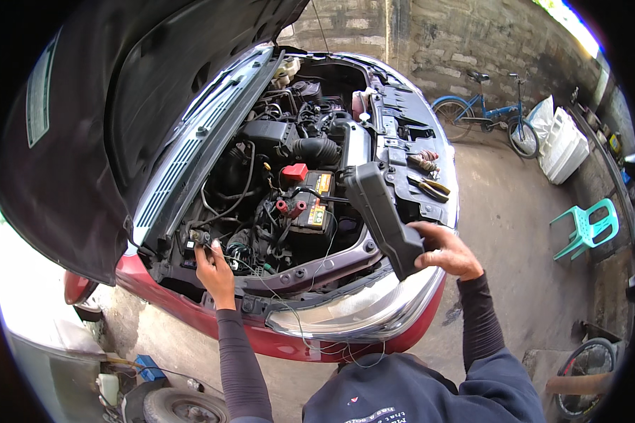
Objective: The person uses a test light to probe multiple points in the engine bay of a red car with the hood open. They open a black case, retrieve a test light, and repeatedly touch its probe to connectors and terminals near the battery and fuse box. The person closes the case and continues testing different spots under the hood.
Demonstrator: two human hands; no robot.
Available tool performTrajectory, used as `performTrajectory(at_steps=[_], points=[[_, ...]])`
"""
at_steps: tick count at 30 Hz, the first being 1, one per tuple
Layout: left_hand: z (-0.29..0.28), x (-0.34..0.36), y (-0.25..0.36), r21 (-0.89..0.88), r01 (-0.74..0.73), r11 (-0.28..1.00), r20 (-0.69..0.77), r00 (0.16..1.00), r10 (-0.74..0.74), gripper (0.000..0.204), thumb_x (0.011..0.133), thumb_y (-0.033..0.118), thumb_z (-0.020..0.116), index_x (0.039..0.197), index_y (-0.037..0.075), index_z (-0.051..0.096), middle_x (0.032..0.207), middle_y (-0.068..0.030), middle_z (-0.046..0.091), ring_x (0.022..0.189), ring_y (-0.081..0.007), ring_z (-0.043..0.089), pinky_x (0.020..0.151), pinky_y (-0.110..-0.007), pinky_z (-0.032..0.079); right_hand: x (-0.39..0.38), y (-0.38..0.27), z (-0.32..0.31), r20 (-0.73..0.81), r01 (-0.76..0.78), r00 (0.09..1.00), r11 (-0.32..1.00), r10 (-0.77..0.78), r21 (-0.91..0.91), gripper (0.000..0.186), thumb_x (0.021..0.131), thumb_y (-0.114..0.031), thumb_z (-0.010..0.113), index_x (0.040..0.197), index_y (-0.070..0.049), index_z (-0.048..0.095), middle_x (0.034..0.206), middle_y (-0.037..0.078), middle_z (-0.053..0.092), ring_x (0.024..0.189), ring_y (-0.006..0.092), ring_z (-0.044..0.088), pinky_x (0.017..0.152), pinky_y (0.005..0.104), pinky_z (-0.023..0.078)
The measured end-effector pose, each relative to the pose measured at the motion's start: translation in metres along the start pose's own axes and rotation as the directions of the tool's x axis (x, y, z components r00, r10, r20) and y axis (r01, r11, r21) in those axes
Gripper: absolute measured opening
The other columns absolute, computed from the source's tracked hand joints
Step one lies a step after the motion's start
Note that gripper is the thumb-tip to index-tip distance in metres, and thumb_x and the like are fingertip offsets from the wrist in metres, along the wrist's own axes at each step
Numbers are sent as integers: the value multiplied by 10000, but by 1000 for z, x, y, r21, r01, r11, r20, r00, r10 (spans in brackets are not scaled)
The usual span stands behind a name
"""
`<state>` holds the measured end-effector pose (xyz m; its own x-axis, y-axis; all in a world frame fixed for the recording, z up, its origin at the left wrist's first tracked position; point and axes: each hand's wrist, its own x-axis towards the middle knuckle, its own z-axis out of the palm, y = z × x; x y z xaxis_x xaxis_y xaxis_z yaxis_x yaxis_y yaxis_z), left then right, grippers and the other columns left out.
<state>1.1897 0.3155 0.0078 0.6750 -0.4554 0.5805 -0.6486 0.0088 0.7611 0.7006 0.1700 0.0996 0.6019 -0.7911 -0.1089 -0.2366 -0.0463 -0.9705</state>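
Battery label (pixel 323 185): yellow, printed | sweatshirt lettering (pixel 388 416): white | hood sticker (pixel 41 99): perhaps text

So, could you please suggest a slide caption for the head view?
Car hood raised: the right hand holds a black plastic cover, while the left hand reaches into the engine bay.

Cannot identify the small part (pixel 197 235) by the left hand (pixel 216 275) at the engine bay's (pixel 346 262) near left corner; can see hood (pixel 70 141) and wheel (pixel 185 409) only partly, edge-cropped.
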Motion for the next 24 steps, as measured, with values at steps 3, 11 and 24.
performTrajectory(at_steps=[3,11,24], points=[[0,-1,0,7,-4,1000,12,1000,4,426,1107,278,633,1405,-23,593,998,-140,737,826,-185,676,775,-340,544,9,-16,-21,-244,-155,970,821,20,-550,859,617,-393,783,1382,-15,687,1179,242,757,1064,364,742,983,407,566],[-1,-1,7,20,-4,1000,23,1000,4,435,1107,267,632,1425,-27,582,1049,-159,756,841,-212,717,780,-345,559,91,-2,-5,-148,-62,976,441,-162,-896,558,713,-434,767,1095,-29,736,1031,196,742,1029,370,726,880,471,581],[-3,-2,19,2,0,1000,15,1000,0,418,1081,314,654,1394,37,622,1103,-187,769,913,-298,778,801,-392,596,145,39,17,-19,11,991,218,-136,-976,780,751,-444,837,1407,-99,595,1266,196,692,1200,401,680,993,541,542]])
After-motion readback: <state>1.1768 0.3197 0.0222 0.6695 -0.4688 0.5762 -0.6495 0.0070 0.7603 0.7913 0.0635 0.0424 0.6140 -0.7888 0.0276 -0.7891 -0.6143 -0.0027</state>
